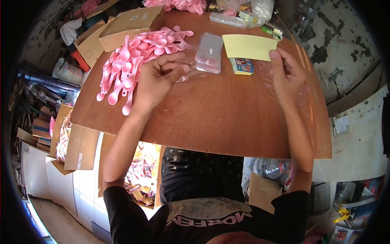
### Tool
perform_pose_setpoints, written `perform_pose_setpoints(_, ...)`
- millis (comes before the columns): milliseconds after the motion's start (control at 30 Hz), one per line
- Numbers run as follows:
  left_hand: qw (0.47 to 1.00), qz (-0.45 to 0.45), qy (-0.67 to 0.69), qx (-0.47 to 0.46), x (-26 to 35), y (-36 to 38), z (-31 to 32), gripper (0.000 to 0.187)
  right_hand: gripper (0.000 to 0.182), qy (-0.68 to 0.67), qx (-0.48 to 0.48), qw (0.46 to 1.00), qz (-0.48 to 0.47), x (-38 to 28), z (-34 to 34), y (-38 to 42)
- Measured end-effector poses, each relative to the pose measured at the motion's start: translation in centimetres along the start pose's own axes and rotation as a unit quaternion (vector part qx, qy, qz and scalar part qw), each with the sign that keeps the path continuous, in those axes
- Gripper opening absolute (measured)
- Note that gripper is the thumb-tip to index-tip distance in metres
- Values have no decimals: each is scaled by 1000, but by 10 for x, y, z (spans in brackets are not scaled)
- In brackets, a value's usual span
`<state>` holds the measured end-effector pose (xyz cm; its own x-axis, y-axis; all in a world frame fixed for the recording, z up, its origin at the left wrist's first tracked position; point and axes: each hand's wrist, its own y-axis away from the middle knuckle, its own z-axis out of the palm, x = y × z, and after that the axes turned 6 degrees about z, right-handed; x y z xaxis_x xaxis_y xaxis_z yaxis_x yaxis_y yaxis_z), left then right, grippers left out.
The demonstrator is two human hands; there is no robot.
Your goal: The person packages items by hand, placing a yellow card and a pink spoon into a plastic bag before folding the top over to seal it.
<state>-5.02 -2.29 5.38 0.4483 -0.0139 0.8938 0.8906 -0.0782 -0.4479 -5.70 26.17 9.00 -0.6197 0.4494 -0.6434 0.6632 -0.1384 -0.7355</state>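
Observation:
My right hand (289, 73) pinches a pale yellow paper card (250, 48) by its right end, thumb in front. The card is raised over a small stack of printed cards (243, 66) and partly hides it. My left hand (162, 77) is curled, thumb and fingertips close together, beside the heap of pink plastic spoons (129, 67). A thin clear plastic bag (191, 76) shows at its fingertips and seems to be gripped there, though its edges are hard to make out. Between the hands lies a pile of clear plastic bags (209, 53).
A cardboard box (131, 25) stands behind the spoons on the brown wooden table (195, 118). Pink packs (178, 5) and clear plastic wrap (228, 20) lie along the far edge. An open carton of packets (144, 171) sits below the table's near edge.

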Motion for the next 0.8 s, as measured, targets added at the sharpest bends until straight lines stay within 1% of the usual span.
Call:
perform_pose_setpoints(33,1000,-1,-2,-11,1,2,5,34,13,0,1,1000,1,-14,0,3)
perform_pose_setpoints(67,1000,-2,-2,-13,2,6,10,34,14,-40,-33,998,31,-28,1,6)
perform_pose_setpoints(100,999,2,-2,-36,5,9,14,34,16,-80,-66,993,61,-36,2,8)
perform_pose_setpoints(133,998,7,-1,-59,7,12,18,33,16,-79,-64,993,62,-35,5,9)
perform_pose_setpoints(200,998,16,1,-62,9,15,22,34,17,-121,-93,988,25,-29,11,7)
perform_pose_setpoints(233,998,24,-2,-60,10,16,23,34,16,-80,-100,992,14,-28,12,6)
perform_pose_setpoints(267,998,33,-4,-57,11,17,23,35,16,-81,-100,992,13,-26,10,5)
perform_pose_setpoints(300,998,34,-6,-54,13,17,22,35,15,-39,-150,988,22,-22,7,2)
perform_pose_setpoints(333,997,22,-27,-73,15,18,20,35,15,1,-199,979,32,-20,6,2)
perform_pose_setpoints(367,994,8,-48,-93,17,19,19,35,15,-1,-201,979,32,-19,8,3)
perform_pose_setpoints(400,995,7,-49,-91,18,20,20,35,14,-17,-220,975,21,-18,10,4)
perform_pose_setpoints(433,992,1,-38,-117,19,21,22,35,13,-32,-239,970,9,-18,10,6)
perform_pose_setpoints(500,986,-4,-31,-163,16,21,24,34,12,-50,-234,971,15,-22,16,9)
perform_pose_setpoints(533,986,-5,-31,-164,15,22,26,34,11,-68,-227,971,20,-24,17,10)
perform_pose_setpoints(567,988,1,-2,-155,15,22,29,35,11,-67,-227,971,21,-26,16,10)
perform_pose_setpoints(600,989,8,27,-145,15,23,32,35,11,-51,-260,964,28,-28,14,11)
perform_pose_setpoints(633,989,6,27,-145,17,23,34,35,12,-35,-292,955,34,-29,13,11)
perform_pose_setpoints(667,989,0,28,-147,20,24,34,35,12,-35,-293,955,35,-30,14,10)
perform_pose_setpoints(733,989,-8,29,-147,23,24,36,35,13,-10,-319,937,-140,-32,17,9)
perform_pose_setpoints(767,990,8,29,-138,24,25,38,35,15,-32,-359,930,-71,-36,17,12)
perform_pose_setpoints(800,991,23,29,-128,24,25,38,34,15,-33,-361,929,-71,-38,18,14)
